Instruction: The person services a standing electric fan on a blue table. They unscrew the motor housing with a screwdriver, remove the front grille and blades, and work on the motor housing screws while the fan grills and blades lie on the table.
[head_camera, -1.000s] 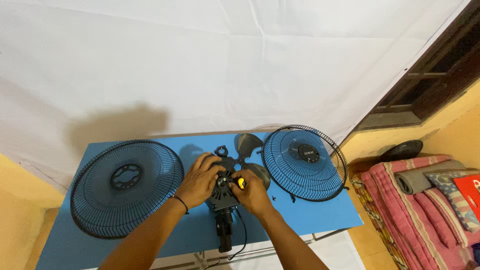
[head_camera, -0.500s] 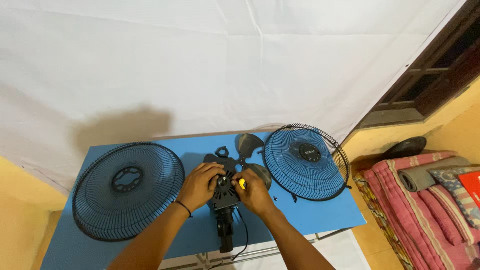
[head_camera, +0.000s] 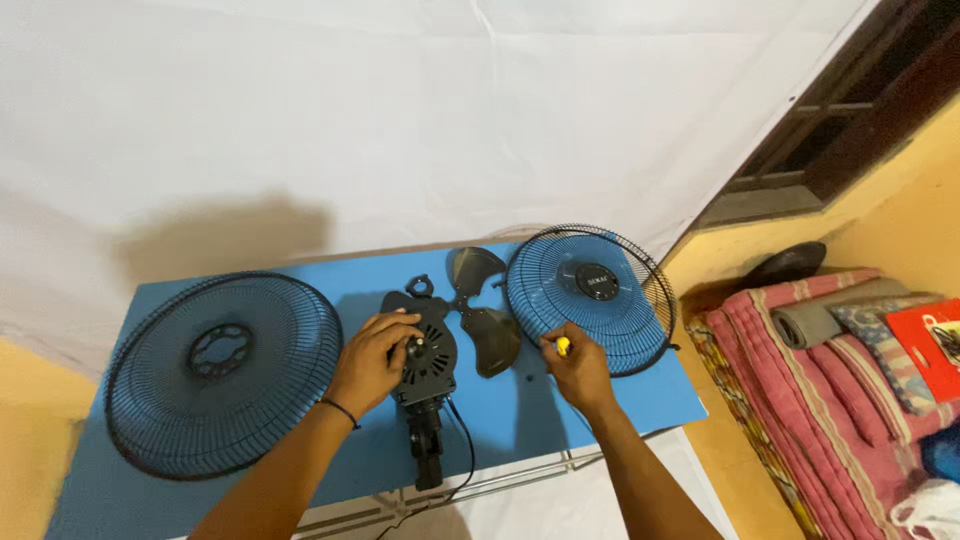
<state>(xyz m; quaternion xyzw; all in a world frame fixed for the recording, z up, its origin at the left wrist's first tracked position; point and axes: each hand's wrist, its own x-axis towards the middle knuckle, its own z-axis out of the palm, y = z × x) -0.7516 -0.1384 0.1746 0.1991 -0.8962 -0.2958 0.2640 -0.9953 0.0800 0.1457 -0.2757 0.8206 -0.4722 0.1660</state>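
Motor unit: we see the black fan motor housing (head_camera: 428, 365) lying on the blue table (head_camera: 520, 405), near the middle; its long axis runs near to far, with the round vented face toward the far side and the neck with its black cable (head_camera: 466, 455) pointing at the near edge
Left hand: our left hand (head_camera: 372, 362) rests on the left side of the housing, fingers curled narrowly round the small light knob at its centre
Right hand: our right hand (head_camera: 578, 368) sits on the table to the right of the housing, well apart from it, closed on a small yellow-handled tool (head_camera: 563, 346)
Blade: the dark fan blade (head_camera: 480, 310) lies just beyond and right of the housing, between it and the right grille
Grilles: one black wire grille (head_camera: 222, 370) lies flat at the left; the second grille (head_camera: 590, 295) lies at the far right, just beyond our right hand
Surroundings: white sheet (head_camera: 400, 120) behind the table; striped bedding (head_camera: 820, 400) at far right
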